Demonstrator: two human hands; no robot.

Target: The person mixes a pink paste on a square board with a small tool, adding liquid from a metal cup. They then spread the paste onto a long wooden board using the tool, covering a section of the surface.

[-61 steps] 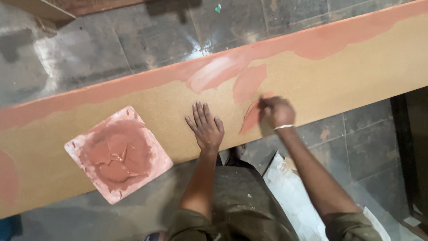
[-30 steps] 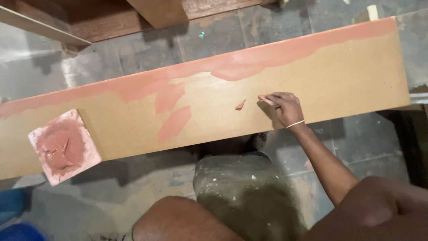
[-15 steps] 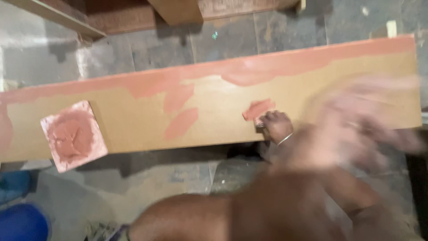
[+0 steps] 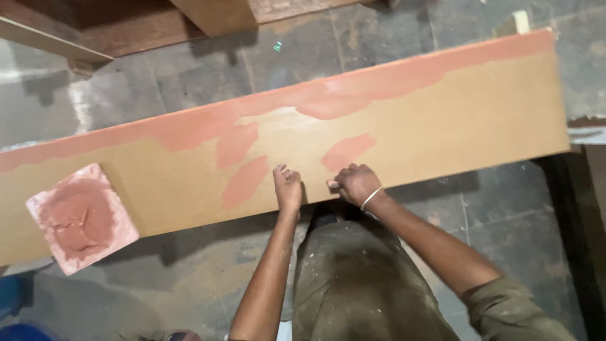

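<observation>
A long brown board (image 4: 442, 120) lies across in front of me, with reddish-pink putty along its far edge and several smeared patches. My right hand (image 4: 357, 183), a bangle on its wrist, is closed on a small putty spreader (image 4: 331, 184) at the near edge, just below a fresh putty patch (image 4: 347, 150). Close to its left, my left hand (image 4: 287, 187) rests on the board with its fingers curled and nothing visible in them. A square tile (image 4: 82, 218) heaped with the same putty sits on the board's left end.
The board stands over a grey stone floor (image 4: 517, 208). Wooden planks and a box (image 4: 214, 12) lie beyond its far edge. A blue object (image 4: 12, 303) shows at the bottom left, and a dark frame (image 4: 590, 208) runs down the right side.
My right hand has moved left along the near edge, leaving a larger putty patch. My left hand has come back onto the board beside it, fingers now curled.
</observation>
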